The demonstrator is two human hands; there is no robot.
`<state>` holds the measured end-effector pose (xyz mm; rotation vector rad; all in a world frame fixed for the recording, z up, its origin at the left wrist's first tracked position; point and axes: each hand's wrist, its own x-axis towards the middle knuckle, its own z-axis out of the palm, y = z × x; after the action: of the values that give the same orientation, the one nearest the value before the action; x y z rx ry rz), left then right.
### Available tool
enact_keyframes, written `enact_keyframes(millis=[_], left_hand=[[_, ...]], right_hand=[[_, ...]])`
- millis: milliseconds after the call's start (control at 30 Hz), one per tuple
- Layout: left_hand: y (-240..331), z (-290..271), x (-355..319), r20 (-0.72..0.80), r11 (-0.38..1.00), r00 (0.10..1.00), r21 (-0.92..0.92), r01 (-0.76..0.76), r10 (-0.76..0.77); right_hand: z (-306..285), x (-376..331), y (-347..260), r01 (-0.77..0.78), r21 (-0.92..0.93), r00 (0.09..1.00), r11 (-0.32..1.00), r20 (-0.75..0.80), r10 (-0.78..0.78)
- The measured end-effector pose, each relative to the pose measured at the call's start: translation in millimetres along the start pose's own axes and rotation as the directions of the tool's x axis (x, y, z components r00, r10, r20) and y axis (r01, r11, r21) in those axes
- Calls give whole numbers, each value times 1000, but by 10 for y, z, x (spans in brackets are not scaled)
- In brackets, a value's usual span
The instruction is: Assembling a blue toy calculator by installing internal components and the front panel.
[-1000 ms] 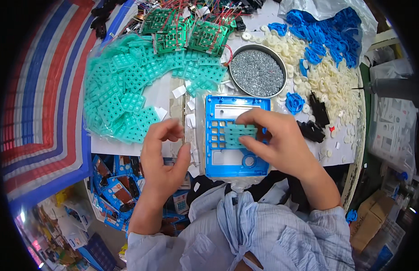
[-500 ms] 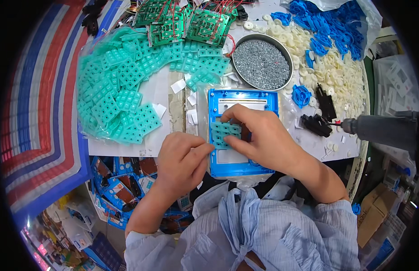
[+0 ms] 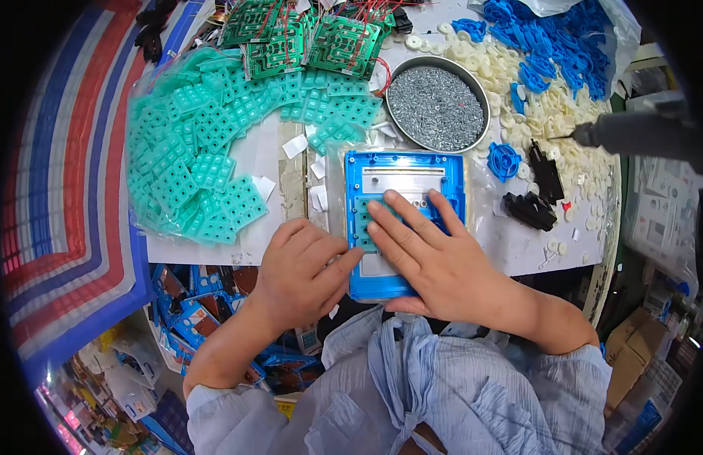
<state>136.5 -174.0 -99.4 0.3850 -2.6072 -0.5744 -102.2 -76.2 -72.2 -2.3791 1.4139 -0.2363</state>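
A blue plastic casing half lies before me on a plastic-wrapped stack, its inside facing up. In its left part sits a green rubber keypad, mostly hidden by my right hand. That hand lies flat with its fingers spread over the keypad and casing, the thumb at the near edge. My left hand is closed, its fingers curled, with one fingertip at the casing's left edge. Whether anything small is inside its curled fingers cannot be seen.
Green keypads pile up at left, with circuit boards behind. A round tin of screws stands beyond the casing. White plastic discs, blue parts and black parts lie right. A dark screwdriver hangs at far right.
My right hand has let go of the keypad, which now lies in the casing, and has flattened over it. The hanging screwdriver has swung farther away. My left hand stays at the casing's left edge.
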Motion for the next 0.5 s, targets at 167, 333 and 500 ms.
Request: enact_keyframes(millis=[167, 333, 500], left_hand=[[-49, -58, -7, 52, 998, 998, 32, -49, 47], [-23, -132, 139, 155, 983, 986, 180, 26, -54], [-33, -180, 158, 248, 961, 965, 275, 13, -84]], right_hand=[[-29, 40, -16, -5, -35, 999, 999, 45, 7], [-65, 25, 75, 36, -21, 998, 999, 50, -35], [-100, -8, 86, 26, 34, 999, 999, 32, -27]])
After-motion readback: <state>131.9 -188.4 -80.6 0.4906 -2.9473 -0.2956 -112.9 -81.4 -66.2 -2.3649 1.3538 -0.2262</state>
